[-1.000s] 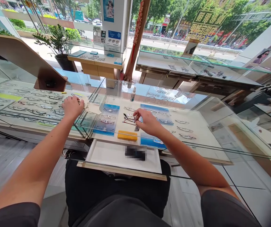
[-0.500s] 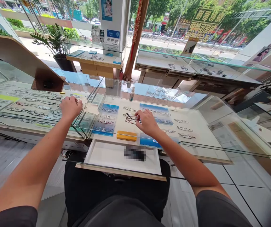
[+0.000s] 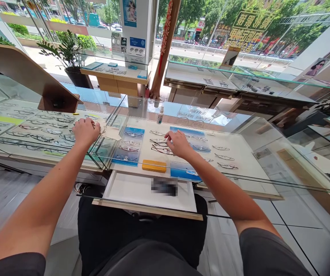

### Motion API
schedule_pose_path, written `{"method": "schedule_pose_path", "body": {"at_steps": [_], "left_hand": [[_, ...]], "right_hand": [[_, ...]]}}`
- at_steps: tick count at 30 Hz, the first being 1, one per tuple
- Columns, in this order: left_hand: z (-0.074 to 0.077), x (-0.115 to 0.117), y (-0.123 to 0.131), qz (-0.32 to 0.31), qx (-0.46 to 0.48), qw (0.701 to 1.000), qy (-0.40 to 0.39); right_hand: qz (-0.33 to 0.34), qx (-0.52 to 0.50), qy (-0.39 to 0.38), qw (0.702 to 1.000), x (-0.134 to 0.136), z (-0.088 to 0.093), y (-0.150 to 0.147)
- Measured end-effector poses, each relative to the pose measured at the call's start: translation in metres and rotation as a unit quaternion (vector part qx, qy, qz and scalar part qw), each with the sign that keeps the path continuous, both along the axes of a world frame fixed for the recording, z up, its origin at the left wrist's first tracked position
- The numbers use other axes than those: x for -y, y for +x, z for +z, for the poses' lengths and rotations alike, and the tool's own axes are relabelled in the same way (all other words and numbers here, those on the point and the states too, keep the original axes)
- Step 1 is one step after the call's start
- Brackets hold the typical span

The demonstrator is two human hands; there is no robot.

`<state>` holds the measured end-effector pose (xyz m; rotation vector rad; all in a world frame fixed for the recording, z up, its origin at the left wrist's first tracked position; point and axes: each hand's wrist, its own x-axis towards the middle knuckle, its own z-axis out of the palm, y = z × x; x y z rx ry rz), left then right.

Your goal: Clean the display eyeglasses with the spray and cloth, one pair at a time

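Note:
My left hand [image 3: 86, 132] rests near the edge of a glass display case, its fingers pressed on a crumpled cream cleaning cloth [image 3: 109, 132]. My right hand [image 3: 179, 144] hovers with its fingers spread just above and to the right of a dark-framed pair of glasses [image 3: 161, 148]. These glasses lie on a white display board [image 3: 153, 155] among other frames. Glass panes lie between my view and the board, so I cannot tell whether my fingertips touch the frames.
A small spray bottle [image 3: 160, 114] stands behind the board, and a yellow glasses case [image 3: 154, 166] lies at its front. Blue cards [image 3: 128, 145] sit on the board. Rows of glasses fill the neighbouring case [image 3: 35, 128]. Below is a white tray [image 3: 146, 190] with a blurred object.
My right hand has shifted up and away from the dark glasses, which now lie flatter on the board. My left hand and the cloth have barely moved.

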<state>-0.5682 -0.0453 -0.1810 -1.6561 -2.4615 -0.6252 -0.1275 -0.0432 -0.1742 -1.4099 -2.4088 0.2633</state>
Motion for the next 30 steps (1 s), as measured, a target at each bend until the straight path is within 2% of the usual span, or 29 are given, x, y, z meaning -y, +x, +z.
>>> {"method": "schedule_pose_path", "body": {"at_steps": [12, 15, 17, 19, 20, 22, 24, 26, 28, 30], "left_hand": [[0.004, 0.001, 0.003, 0.003, -0.011, 1.000, -0.023], [0.004, 0.001, 0.003, 0.005, -0.011, 1.000, -0.024], [0.003, 0.001, 0.003, 0.007, -0.013, 1.000, -0.024], [0.003, 0.001, 0.003, 0.006, -0.017, 1.000, -0.023], [0.003, 0.001, 0.004, 0.004, -0.020, 1.000, -0.022], [0.003, 0.001, 0.004, 0.002, -0.024, 1.000, -0.020], [0.003, 0.002, 0.005, 0.003, -0.026, 0.999, -0.019], [0.003, 0.002, 0.006, 0.005, -0.028, 0.999, -0.019], [0.003, 0.003, 0.006, 0.004, -0.029, 0.999, -0.019], [0.004, 0.003, 0.006, 0.003, -0.029, 0.999, -0.019]], "right_hand": [[-0.035, -0.031, 0.012, 0.999, 0.001, 0.000, -0.005], [-0.044, -0.035, 0.024, 0.998, 0.007, 0.007, -0.010], [-0.039, -0.046, 0.054, 0.997, 0.024, 0.017, -0.017], [0.009, -0.073, 0.122, 0.990, 0.055, 0.029, -0.028], [0.063, -0.088, 0.154, 0.982, 0.073, 0.034, -0.035], [0.174, -0.097, 0.171, 0.965, 0.109, 0.038, -0.050], [0.270, -0.055, 0.159, 0.948, 0.136, 0.028, -0.066], [0.327, 0.001, 0.135, 0.935, 0.145, 0.006, -0.081], [0.341, 0.044, 0.082, 0.935, 0.136, -0.024, -0.092], [0.323, 0.081, 0.009, 0.943, 0.115, -0.055, -0.098]]}}
